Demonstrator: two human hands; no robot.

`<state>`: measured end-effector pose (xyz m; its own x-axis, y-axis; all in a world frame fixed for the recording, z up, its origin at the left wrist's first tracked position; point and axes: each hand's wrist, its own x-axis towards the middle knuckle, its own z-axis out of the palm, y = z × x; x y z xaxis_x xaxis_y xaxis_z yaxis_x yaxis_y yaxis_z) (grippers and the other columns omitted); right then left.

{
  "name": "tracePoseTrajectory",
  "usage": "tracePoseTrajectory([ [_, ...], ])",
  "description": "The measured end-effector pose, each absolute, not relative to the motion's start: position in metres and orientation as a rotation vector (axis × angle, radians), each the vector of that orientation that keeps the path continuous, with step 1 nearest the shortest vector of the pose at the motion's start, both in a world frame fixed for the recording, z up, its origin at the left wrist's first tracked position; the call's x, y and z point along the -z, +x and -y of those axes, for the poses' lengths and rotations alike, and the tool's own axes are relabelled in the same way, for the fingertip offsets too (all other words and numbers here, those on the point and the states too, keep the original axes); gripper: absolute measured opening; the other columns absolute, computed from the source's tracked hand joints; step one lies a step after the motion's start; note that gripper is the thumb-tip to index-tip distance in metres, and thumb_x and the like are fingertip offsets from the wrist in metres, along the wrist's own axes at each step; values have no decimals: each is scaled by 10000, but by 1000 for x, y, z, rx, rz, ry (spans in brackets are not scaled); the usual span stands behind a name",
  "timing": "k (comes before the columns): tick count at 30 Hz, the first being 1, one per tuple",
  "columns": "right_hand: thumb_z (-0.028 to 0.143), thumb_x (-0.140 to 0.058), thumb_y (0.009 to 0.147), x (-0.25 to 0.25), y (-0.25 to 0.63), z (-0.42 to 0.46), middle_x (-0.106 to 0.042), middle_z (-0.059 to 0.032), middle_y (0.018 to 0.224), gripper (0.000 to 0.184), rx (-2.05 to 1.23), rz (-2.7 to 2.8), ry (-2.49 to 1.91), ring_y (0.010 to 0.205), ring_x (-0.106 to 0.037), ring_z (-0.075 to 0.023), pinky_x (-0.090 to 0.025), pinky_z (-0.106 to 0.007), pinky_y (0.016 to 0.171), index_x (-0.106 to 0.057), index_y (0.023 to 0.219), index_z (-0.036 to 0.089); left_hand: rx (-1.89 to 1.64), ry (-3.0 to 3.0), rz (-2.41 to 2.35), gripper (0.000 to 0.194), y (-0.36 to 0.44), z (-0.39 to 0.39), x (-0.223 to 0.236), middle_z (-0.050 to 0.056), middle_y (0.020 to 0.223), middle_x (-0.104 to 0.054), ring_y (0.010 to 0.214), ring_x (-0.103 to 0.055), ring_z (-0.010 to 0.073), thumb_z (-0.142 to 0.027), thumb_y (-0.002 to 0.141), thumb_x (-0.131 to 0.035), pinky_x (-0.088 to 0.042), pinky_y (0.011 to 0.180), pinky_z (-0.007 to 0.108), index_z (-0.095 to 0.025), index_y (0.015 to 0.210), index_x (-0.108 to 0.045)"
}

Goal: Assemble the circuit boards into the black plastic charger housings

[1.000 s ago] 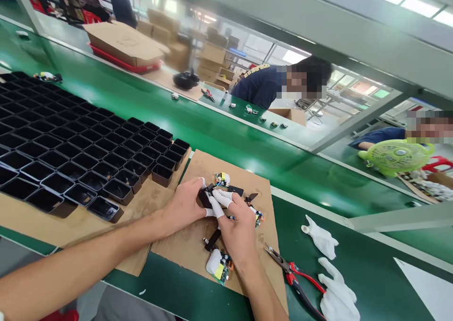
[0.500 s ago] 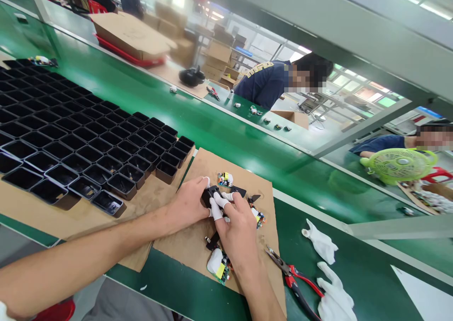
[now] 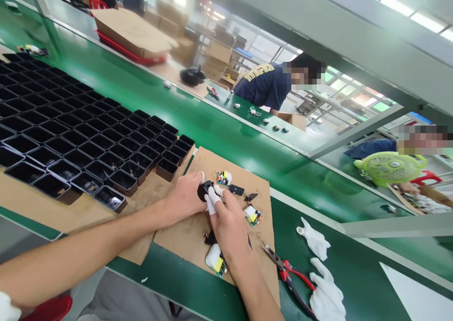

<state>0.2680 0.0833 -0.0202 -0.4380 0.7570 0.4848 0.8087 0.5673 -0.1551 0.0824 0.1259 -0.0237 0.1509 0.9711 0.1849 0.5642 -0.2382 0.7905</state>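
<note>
Both my hands meet over a cardboard sheet [image 3: 177, 245], with white covers on several fingertips. My left hand [image 3: 186, 193] grips a small black plastic part [image 3: 205, 189] from the left. My right hand [image 3: 228, 217] pinches the same part from the right; its exact shape is partly hidden by the fingers. Around them on the cardboard lie a circuit board [image 3: 223, 177] behind, another circuit board [image 3: 252, 215] to the right, and a third circuit board [image 3: 215, 259] in front, partly beside my right wrist. A flat black piece [image 3: 236, 190] rests just beyond my right fingers.
Rows of black open boxes [image 3: 88, 151] fill the left. Red-handled pliers [image 3: 288, 274] and white gloves [image 3: 329, 292] lie at right. Behind runs a green conveyor belt [image 3: 212, 137]; a metal beam [image 3: 354, 113] crosses above. Two people work opposite, near a green fan [image 3: 391, 166].
My hands have shifted slightly up and left, still holding the black part, which has turned a little between my fingers. The camera view has moved slightly.
</note>
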Motion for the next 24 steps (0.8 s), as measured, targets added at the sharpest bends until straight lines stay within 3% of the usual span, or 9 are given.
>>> tracePoseTrajectory([
  [2, 119, -570, 1111, 21, 266, -85, -727, -136, 1087, 258, 95, 2320, -1270, 923, -731, -286, -643, -411, 777, -799, 1079, 233, -920, 1879, -1459, 466, 80, -129, 26, 1, 780, -618, 738, -642, 239, -218, 754, -807, -394, 664, 350, -295, 758, -347],
  [6, 170, -583, 1140, 17, 264, -86, -737, -135, 1206, 241, 9, 2316, -1287, 918, -758, -252, -662, -380, 784, -805, 1198, 241, -871, 1919, -1396, 480, 73, -135, 22, -20, 756, -599, 748, -659, 242, -145, 687, -817, -431, 657, 344, -295, 754, -366],
  [9, 181, -594, 1139, 11, 265, -90, -741, -99, 1122, 221, -48, 2286, -1280, 856, -765, -230, -670, -352, 753, -806, 1124, 244, -872, 1955, -1316, 466, 61, -131, 3, -20, 812, -648, 804, -697, 264, -141, 623, -868, -508, 694, 358, -290, 798, -463],
  [12, 182, -595, 1133, -2, 262, -88, -745, -84, 1040, 232, -97, 2261, -1233, 867, -791, -238, -690, -348, 757, -817, 1103, 240, -947, 1953, -1271, 352, 43, -108, -24, 28, 1027, -754, 973, -758, 287, -184, 739, -853, -588, 815, 386, -272, 961, -594],
  [14, 177, -600, 1134, -11, 254, -74, -770, -99, 1110, 256, -133, 2250, -1183, 977, -827, -253, -716, -362, 827, -821, 1237, 257, -1057, 1909, -1271, 276, 27, -81, -34, 45, 1163, -780, 1076, -772, 278, -260, 877, -821, -617, 901, 389, -271, 1092, -647],
  [18, 108, -654, 1108, -5, 225, -24, -761, -143, 1387, 529, -262, 2129, -1101, 1265, -822, -292, -726, -431, 1035, -694, 1575, 353, -1593, 1604, -1350, 194, -1, -20, -9, 15, 1044, -764, 949, -750, 228, -306, 984, -824, -619, 910, 370, -284, 1147, -719],
  [20, 76, -639, 1097, 10, 209, -1, -757, -160, 1385, 589, -259, 2056, -1124, 1289, -820, -318, -740, -457, 1031, -674, 1605, 373, -1648, 1459, -1413, 107, -10, 2, 18, 19, 1026, -759, 953, -745, 227, -289, 1031, -776, -619, 909, 367, -285, 1129, -733],
  [24, 44, -601, 1090, 31, 194, 13, -767, -192, 1312, 516, -215, 2079, -1213, 1195, -854, -342, -759, -470, 953, -743, 1513, 301, -1573, 1409, -1500, 65, -17, 20, 55, 38, 1035, -786, 974, -758, 236, -275, 1077, -698, -624, 936, 378, -267, 1117, -749],
])
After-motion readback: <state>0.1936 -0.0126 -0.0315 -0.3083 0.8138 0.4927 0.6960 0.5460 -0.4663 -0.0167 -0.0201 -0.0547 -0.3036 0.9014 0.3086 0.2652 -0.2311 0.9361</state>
